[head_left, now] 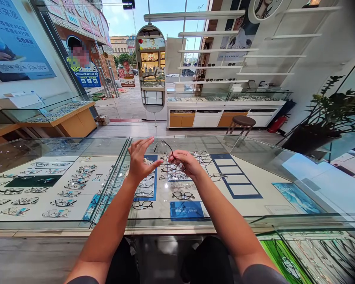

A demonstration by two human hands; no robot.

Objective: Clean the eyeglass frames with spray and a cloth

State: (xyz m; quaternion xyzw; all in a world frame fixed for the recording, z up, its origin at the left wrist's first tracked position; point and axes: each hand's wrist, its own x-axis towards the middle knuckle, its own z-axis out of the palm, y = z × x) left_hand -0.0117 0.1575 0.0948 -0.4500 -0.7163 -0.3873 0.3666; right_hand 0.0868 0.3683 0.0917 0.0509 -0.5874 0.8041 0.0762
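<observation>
Eyeglasses (165,147) in right hand (185,161)

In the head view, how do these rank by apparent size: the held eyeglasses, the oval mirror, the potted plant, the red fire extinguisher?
1. Potted plant
2. Oval mirror
3. Held eyeglasses, helped by being nearest the camera
4. Red fire extinguisher

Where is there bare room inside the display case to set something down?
White base between the slotted navy panel and the blue leaflet looks bare. It is crowded beneath the left hand and right hand, and toward the left edge of the view, with rows of eyeglasses.
</observation>
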